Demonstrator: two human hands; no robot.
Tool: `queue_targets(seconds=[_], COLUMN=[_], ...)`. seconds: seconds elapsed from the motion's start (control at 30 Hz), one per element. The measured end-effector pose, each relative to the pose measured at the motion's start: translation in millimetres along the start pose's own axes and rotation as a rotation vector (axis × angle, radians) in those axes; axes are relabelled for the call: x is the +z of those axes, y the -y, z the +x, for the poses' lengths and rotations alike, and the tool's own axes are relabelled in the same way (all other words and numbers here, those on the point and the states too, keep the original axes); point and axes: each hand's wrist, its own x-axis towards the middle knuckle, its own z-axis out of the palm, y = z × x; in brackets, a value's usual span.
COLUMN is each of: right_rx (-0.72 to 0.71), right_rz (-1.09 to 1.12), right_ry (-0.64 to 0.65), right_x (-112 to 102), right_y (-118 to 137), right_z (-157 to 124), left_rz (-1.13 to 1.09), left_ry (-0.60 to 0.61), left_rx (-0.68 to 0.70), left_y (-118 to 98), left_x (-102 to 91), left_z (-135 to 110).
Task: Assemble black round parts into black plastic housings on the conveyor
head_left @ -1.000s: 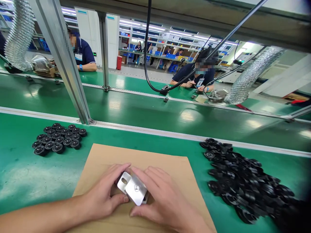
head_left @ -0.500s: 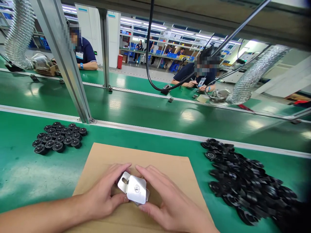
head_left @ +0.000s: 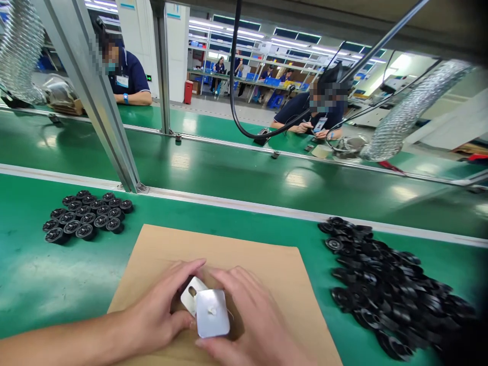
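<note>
metal bracket [head_left: 212, 312] between left hand [head_left: 152, 317] and right hand [head_left: 255, 328], holed end far-left

left hand [head_left: 152, 316] and right hand [head_left: 256, 328] bare

The plate [head_left: 212, 312] is smooth silvery metal with a dull satin sheen; the cardboard [head_left: 259, 254] is matt brown. The bench [head_left: 38, 274] has a glossy green skin, and the heaped parts [head_left: 389, 295] look like shiny black plastic.

readable text: none at this distance
badge of the far-left co-worker [head_left: 122, 81]: white card, print too small
badge of the co-worker by the hose [head_left: 319, 124]: print too small
blue strip on the white pillar [head_left: 174, 16]: letters unclear
metal plate [head_left: 212, 313]: no legible mark
</note>
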Motion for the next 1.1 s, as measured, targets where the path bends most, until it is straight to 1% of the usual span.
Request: queue_targets(seconds=[0.07, 0.1, 0.13, 0.17, 0.23, 0.3, 0.37, 0.47, 0.57, 0.63, 0.7, 0.73, 0.83, 0.87, 0.9, 0.97, 1.0, 1.03, 1.1], right_rx=[-0.037, -0.068, -0.099, -0.128, -0.166, -0.137, -0.083, -0.074, -0.07, -0.06, -0.046, -0.028, 0.044, 0.057, 0.046, -0.046, -0.095, -0.132, -0.157], right_rz=[-0.158, -0.218, -0.253, -0.251, -0.141, 0.056, 0.261, 0.431, 0.434, 0.368, 0.266, 0.222, 0.115, 0.078, 0.038, -0.038, -0.065, -0.083, -0.075], right_ry=[-0.167, -0.207, -0.205, -0.16, 0.016, 0.202, 0.312, 0.416, 0.482, 0.458, 0.388, 0.322, 0.036, -0.043, -0.095, -0.13, -0.123, -0.102, 0.022], right_x=[11, 12, 10, 5, -12, -31, -42, -42, -36, -33, -29, -25, -5, 1, 6, 9, 6, 0, -18], right_y=[5, 4, 2, -2, -13, -26, -35, -38, -29, -21, -12, -9, -4, -4, -4, -7, -9, -11, -14], right_z=[-4, -5, -6, -7, -6, -3, 0, 6, 10, 10, 8, 5, -2, -4, -5, -6, -5, -5, -3], left_rz=[-0.029, -0.038, -0.041, -0.041, -0.041, -0.063, -0.086, -0.072, -0.038, -0.018, -0.007, -0.014, -0.05, -0.051, -0.04, 0.013, 0.049, 0.085, 0.143], left_ry=[0.003, 0.007, 0.01, 0.015, 0.036, 0.082, 0.149, 0.207, 0.229, 0.229, 0.172, 0.121, -0.018, -0.032, -0.027, 0.035, 0.087, 0.143, 0.241], left_rx=[-0.042, -0.052, -0.054, -0.049, -0.033, -0.046, -0.068, -0.057, -0.042, -0.047, -0.069, -0.089, -0.195, -0.213, -0.217, -0.173, -0.132, -0.085, 0.023], left_y=[1, 2, 2, 2, 0, -3, -7, -11, -12, -12, -11, -11, -9, -8, -7, -5, -4, -4, -3], left_x=[1.0, 1.2, 1.2, 1.1, 0.2, -1.3, -3.7, -8.1, -10.5, -9.1, -5.7, -4.0, -3.5, -5.5, -8.5, -16.0, -19.4, -22.2, -24.6], left_z=[-1, -2, -2, -2, -1, 0, 3, 5, 4, 0, -3, -5, -3, -1, 2, 8, 11, 13, 16])
